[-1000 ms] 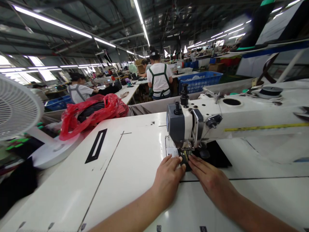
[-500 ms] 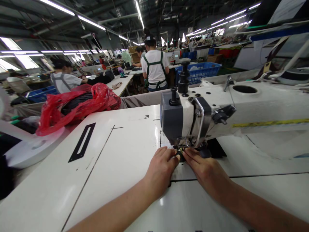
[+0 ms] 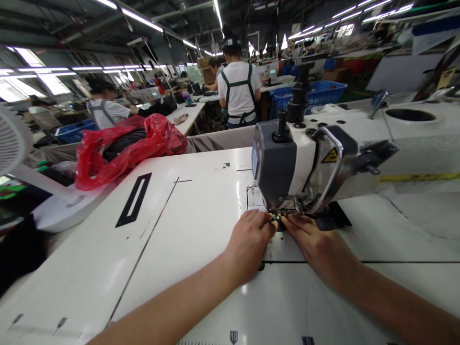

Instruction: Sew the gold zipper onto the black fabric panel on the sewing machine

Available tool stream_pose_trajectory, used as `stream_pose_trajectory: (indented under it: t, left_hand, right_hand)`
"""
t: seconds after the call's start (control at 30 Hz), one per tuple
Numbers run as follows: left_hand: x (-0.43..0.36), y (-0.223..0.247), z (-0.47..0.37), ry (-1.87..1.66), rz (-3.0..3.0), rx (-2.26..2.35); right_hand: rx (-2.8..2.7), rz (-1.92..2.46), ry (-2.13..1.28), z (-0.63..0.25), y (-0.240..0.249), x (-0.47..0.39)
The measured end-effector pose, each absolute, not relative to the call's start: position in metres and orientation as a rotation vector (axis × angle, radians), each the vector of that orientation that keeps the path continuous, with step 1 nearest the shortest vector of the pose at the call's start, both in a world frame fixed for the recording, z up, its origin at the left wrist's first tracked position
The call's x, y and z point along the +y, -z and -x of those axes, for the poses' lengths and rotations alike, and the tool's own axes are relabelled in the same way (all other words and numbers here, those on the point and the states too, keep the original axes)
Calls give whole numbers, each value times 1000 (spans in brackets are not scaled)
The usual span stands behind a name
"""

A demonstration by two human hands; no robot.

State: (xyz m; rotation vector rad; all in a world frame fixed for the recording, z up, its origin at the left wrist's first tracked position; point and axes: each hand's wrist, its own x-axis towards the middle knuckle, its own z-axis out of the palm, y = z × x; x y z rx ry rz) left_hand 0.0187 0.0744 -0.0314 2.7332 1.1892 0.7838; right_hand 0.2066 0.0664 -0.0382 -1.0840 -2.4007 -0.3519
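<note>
A white and grey sewing machine stands before me, its presser foot low over the needle plate. Just in front of the foot, my left hand pinches a small dark piece with gold-coloured teeth, like a bit of zipper. My right hand meets it from the other side, fingers close together and pressed on the same piece. Most of that piece is hidden by my fingertips and the foot. A flat black piece lies under the machine arm, to the right of the needle area.
On the white tabletop at left lies a black slotted frame. A red plastic bag with dark material sits at the back left, beside a white fan. Beyond are a blue crate and a person with their back to me.
The whole view has shifted, so the machine and table appear farther right and slightly higher. Both hands stay at the presser foot with the small piece.
</note>
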Motion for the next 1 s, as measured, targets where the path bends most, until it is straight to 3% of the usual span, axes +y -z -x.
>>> stream_pose_trajectory:
  t: [1.0]
  left_hand:
    - [82, 43, -22, -954, -2731, 1198]
  right_hand:
    - [-2376, 1083, 282, -208, 40, 73]
